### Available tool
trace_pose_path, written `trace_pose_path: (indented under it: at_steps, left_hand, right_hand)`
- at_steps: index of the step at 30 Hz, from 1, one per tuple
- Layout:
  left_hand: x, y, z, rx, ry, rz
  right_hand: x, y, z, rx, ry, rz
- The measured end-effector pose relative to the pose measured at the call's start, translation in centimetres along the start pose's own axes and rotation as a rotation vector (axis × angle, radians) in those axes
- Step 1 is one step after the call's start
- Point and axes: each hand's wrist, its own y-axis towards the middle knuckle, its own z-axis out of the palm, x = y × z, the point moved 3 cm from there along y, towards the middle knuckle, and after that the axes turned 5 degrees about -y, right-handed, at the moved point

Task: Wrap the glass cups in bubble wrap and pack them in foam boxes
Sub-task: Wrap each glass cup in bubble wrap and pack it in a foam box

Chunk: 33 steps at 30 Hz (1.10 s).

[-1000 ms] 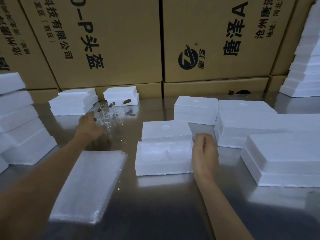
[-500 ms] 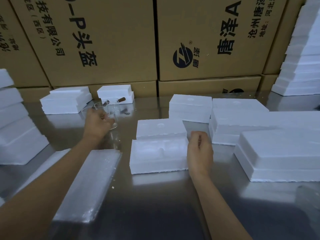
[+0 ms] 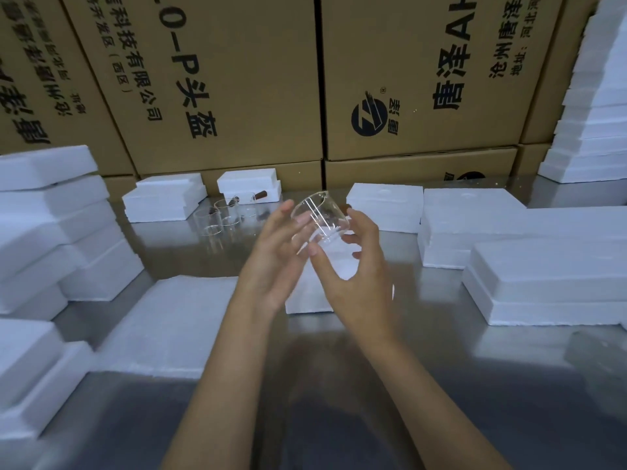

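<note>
Glass cup: lifted off the table since a second earlier, tilted, held between left hand and right hand above open foam box; bubble wrap untouched, wrapping judged next.

A clear glass cup is held tilted above the steel bench between the left hand and the right hand. An open foam box is partly hidden behind the hands. A bubble wrap stack is laid to the left. Further glass cups are grouped near the cardboard cartons. Foam boxes are stacked at both sides.
</note>
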Motion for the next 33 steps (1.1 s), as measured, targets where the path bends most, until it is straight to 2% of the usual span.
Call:
trace_pose_path:
  at_steps: [6, 11, 16, 22, 25, 30, 33]
  left_hand:
    - [3.1, -0.9, -0.2, 0.033, -0.198, -0.072]
    - [3.1, -0.9, -0.9, -0.011, -0.103, -0.085]
    - [3.1, -1.0, -1.3, -0.063, -0.067, -0.074]
    - [3.2, -1.2, -1.1, -0.064, -0.013, -0.042]
    - [3.0, -1.4, -0.6, -0.087, -0.02, -0.001]
    - [2.9, -1.2, -0.9, -0.145, -0.055, -0.001]
    - [3.2, -1.1, -1.0, -0.161, -0.02, -0.018]
  right_hand:
    - [-0.3, -0.2, -0.1, -0.056, 0.01, -0.018]
    - [-0.5, -0.4, 0.3, -0.043, -0.031, -0.026]
    - [-0.8, -0.5, 0.6, 0.02, 0.028, 0.037]
    - [-0.2, -0.3, 0.4, -0.028, 0.092, 0.07]
    - [-0.3, 0.2, 0.1, 0.015, 0.367, 0.159]
    - [-1.7, 1.2, 0.2, 0.15, 0.937, 0.548]
    - [-1.8, 1.3, 0.0, 0.249, 1.172, 0.586]
